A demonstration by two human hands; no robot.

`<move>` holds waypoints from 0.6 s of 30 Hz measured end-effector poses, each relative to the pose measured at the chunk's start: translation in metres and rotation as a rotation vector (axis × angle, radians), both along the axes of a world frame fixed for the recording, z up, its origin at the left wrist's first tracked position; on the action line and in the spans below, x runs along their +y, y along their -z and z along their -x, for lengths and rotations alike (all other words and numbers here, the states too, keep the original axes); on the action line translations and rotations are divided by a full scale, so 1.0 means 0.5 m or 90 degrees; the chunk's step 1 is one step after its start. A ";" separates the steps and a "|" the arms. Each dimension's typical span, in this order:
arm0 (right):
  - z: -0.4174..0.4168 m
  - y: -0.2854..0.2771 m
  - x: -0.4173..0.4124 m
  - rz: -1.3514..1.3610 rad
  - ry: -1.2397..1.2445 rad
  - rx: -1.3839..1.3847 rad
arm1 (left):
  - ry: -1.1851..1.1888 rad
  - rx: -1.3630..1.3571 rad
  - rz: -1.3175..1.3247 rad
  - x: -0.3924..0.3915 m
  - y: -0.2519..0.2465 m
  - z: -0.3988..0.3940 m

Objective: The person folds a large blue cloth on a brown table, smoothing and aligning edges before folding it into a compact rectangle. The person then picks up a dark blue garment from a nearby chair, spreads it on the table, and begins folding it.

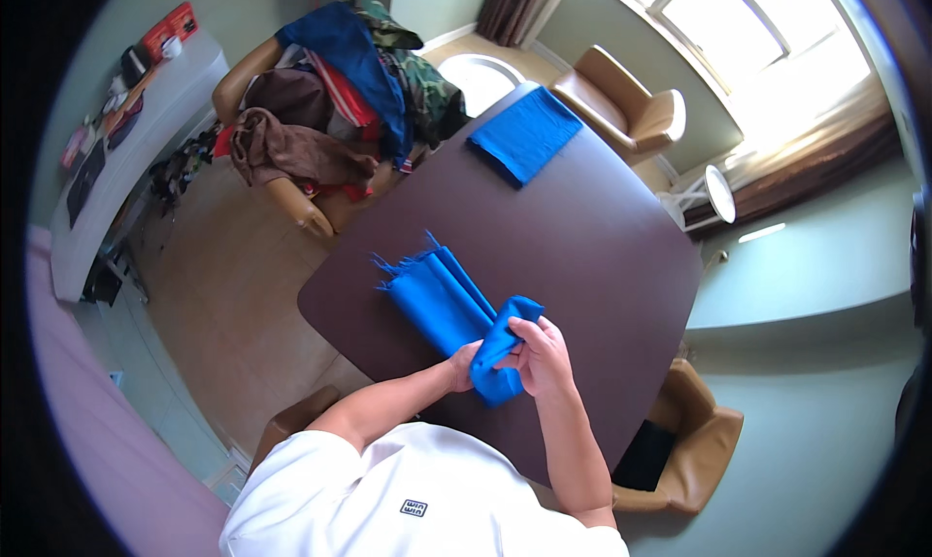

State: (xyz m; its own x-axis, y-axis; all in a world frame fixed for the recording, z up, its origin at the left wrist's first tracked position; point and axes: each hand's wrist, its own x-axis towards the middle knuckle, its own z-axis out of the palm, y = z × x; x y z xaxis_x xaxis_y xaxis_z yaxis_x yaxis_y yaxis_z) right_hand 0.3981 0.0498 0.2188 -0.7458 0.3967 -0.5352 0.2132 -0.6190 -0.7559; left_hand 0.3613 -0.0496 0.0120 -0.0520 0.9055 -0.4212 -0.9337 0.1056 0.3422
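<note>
A long blue cloth [444, 298] with a frayed, fringed far end lies in folds on the dark brown table [582, 229]. Its near end is lifted and folded back, and both hands are on it. My left hand [464, 366] grips the fold from the left, its fingers partly hidden by the cloth. My right hand [539, 353] pinches the raised part between thumb and fingers. Another blue cloth [526, 136], folded flat into a rectangle, rests at the table's far end, apart from my hands.
A tan armchair [287, 204] heaped with clothes [320, 98] stands beyond the table's left side. Other tan chairs stand at the far right [604, 102] and near right [703, 448]. A white shelf [156, 124] with various objects runs along the left wall.
</note>
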 end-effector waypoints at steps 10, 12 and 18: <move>0.205 0.140 -0.055 -0.059 -0.120 -0.205 | -0.042 0.187 0.173 -0.194 0.101 0.004; 0.226 0.195 -0.072 -0.069 -0.202 -0.183 | -0.017 0.256 0.135 -0.206 0.152 -0.003; 0.138 0.352 -0.083 -0.469 -0.252 -0.151 | -0.119 0.015 0.212 -0.204 0.032 0.042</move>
State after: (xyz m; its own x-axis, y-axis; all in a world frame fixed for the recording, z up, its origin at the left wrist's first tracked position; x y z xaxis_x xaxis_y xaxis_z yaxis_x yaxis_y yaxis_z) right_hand 0.3289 0.0084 0.0427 -0.8039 0.4376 -0.4029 0.5118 0.1637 -0.8434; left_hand 0.3405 -0.1515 -0.0042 -0.2157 0.6934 -0.6875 -0.9398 0.0435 0.3388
